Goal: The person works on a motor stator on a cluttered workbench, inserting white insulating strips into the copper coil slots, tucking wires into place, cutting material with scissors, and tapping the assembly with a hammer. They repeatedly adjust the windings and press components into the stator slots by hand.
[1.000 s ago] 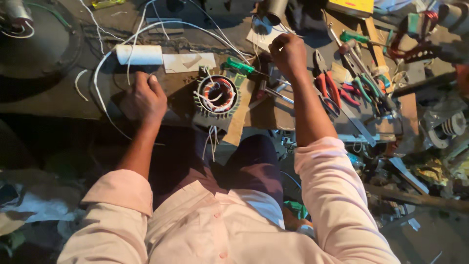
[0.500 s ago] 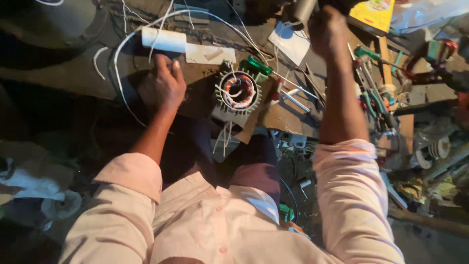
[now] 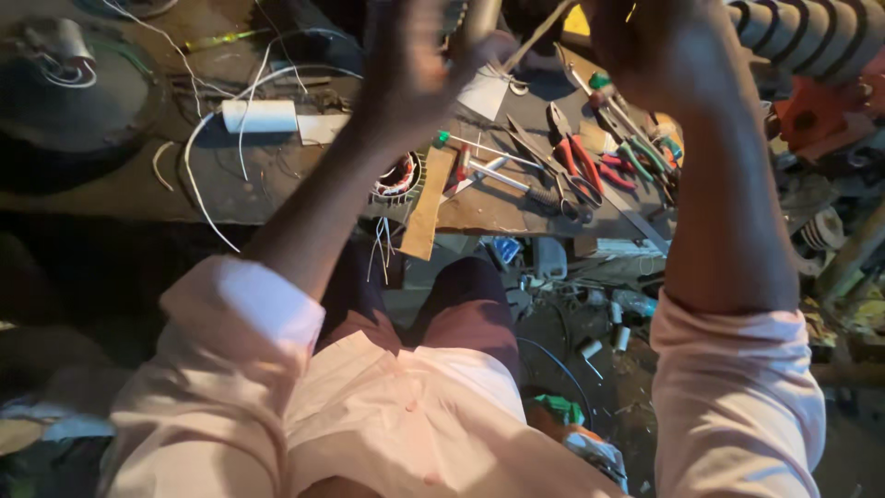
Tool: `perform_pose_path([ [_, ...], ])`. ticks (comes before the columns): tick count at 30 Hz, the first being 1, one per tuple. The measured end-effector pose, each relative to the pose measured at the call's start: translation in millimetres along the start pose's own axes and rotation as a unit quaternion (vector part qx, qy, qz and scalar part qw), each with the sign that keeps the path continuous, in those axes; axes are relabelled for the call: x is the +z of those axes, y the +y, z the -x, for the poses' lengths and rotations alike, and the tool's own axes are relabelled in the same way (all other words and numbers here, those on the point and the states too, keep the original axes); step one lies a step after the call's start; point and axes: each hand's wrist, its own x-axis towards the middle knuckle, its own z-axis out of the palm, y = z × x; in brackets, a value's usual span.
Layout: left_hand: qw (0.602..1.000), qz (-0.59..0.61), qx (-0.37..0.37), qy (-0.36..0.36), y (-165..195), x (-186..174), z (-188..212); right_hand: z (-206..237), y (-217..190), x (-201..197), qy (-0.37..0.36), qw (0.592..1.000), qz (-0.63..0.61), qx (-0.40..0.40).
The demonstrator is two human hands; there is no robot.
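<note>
While both raised hands blur, grip unclear, pliers (image 3: 573, 159) lie beside the stator (image 3: 398, 177)

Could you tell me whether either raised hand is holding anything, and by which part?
It cannot be told: the left hand is blurred beside a grey tube, and the right hand hides its own grasp.

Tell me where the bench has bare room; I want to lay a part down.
Bare bench lies below the white cylinder, bordered by the loose white wire and the wound stator. It is crowded to the right, where the pliers and screwdrivers overlap.
</note>
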Motion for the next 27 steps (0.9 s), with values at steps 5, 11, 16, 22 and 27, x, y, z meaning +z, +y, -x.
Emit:
perform_pose_path([
  [5,0.914,0.213,-0.219,-0.266,54.3,38.2,-15.8,13.4,-67.3,-64.6,-0.001,0.997,-0.058,0.054],
  [11,0.768,0.377,-0.437,-0.279,89.1,6.7,78.2,86.6,-77.3,-83.7,-0.049,0.990,-0.055,0.121],
  [16,0.713,0.370,-0.558,-0.210,101.8,-12.2,142.5,158.4,-79.5,-40.3,-0.059,0.939,-0.175,0.292],
  [22,0.691,0.318,-0.619,-0.195,98.8,-24.4,176.2,229.2,-97.9,15.6,-0.096,0.851,-0.274,0.437],
  [27,0.689,0.284,-0.638,-0.195,93.7,-26.6,188.8,252.5,-111.6,48.9,-0.139,0.848,-0.243,0.449],
])
